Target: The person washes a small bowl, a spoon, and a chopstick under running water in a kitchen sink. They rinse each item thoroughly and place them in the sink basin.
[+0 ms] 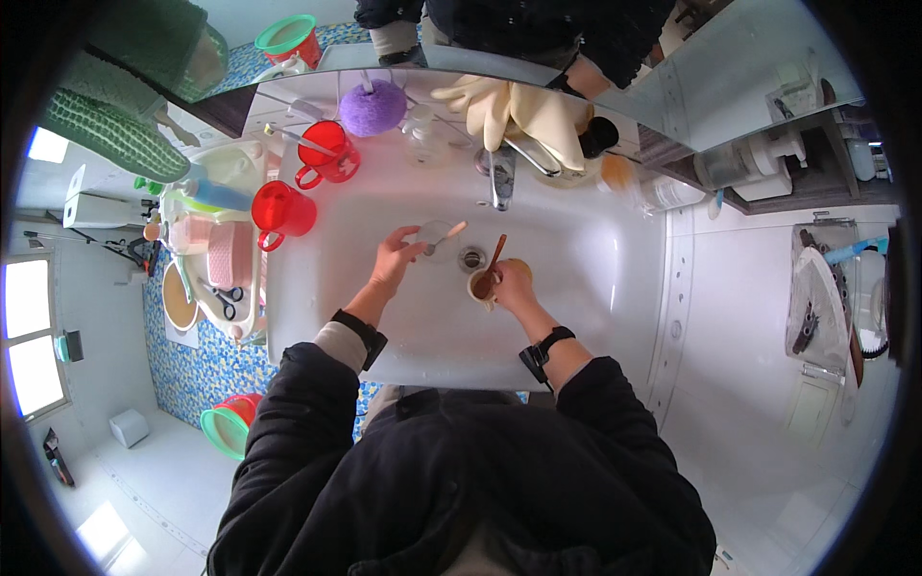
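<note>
Over the white sink basin [576, 336], my left hand [389, 261] grips the edge of a clear glass cup [430, 252] between thumb and fingers. A small utensil with a pale handle [455, 229] leans inside that glass. To the right, my right hand [515, 286] is closed around a small cream-coloured cup [477, 297], brown on the inside. A reddish-brown stick-like handle [498, 248] stands up out of it. The metal drain [472, 258] lies between the two hands, and the tap [500, 178] is beyond it.
Two red mugs [284, 213] stand on the basin's left rim. Behind are a purple sponge ball [373, 107] and cream rubber gloves [523, 110] draped near the tap. Scissors [224, 300] lie in a tray at left. A mirror [615, 86] borders the far side.
</note>
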### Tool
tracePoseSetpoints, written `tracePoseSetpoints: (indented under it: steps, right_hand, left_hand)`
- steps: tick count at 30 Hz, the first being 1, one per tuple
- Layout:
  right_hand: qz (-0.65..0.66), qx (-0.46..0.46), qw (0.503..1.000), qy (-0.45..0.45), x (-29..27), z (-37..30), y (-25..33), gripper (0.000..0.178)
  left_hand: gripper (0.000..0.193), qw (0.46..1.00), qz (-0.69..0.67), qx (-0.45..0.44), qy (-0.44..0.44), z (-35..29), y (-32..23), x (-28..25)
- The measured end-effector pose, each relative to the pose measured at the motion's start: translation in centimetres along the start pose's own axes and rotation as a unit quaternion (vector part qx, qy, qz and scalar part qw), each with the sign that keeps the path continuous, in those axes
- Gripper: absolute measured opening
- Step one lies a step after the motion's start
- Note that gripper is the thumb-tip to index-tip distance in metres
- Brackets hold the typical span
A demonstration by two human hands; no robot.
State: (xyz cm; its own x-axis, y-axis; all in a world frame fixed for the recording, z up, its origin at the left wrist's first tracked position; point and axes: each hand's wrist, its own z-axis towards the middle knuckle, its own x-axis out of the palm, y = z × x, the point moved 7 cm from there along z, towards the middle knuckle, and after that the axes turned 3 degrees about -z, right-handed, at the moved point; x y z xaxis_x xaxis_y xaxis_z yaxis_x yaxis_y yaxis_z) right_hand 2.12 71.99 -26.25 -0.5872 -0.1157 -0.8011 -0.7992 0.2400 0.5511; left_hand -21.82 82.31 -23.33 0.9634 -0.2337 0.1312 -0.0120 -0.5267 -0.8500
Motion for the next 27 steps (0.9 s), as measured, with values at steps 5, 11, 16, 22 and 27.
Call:
tracePoseSetpoints:
  steps: [5, 11, 16, 22, 27]
  right_hand:
    - [0.117, 0.145, 0.979, 0.082, -1.8, -0.3, -0.4, 0.029]
    - [0.248, 0.182, 0.95, 0.058, -6.7, -0.4, 2.7, 0.029]
    - [0.268, 0.16, 0.948, 0.063, -9.7, 0.0, 5.1, 0.029]
    - [0.28, 0.115, 0.951, 0.067, -12.0, -1.1, 6.7, 0.029]
    - [0.127, 0.034, 0.99, -0.056, -18.1, 0.2, 6.8, 0.037]
  left_hand:
    - [0.044, 1.0, -0.002, 0.003, -0.019, 0.8, 0.8, -1.5]
    - [0.047, 0.986, 0.118, 0.037, -0.109, -0.5, -0.1, -2.4]
    - [0.052, 0.806, 0.419, 0.38, -0.176, -7.9, -8.1, 3.3]
    - [0.041, 0.989, -0.016, -0.053, 0.14, -7.4, -4.8, 12.5]
    - [0.038, 0.956, -0.19, -0.107, 0.198, -4.9, -4.3, 14.8]
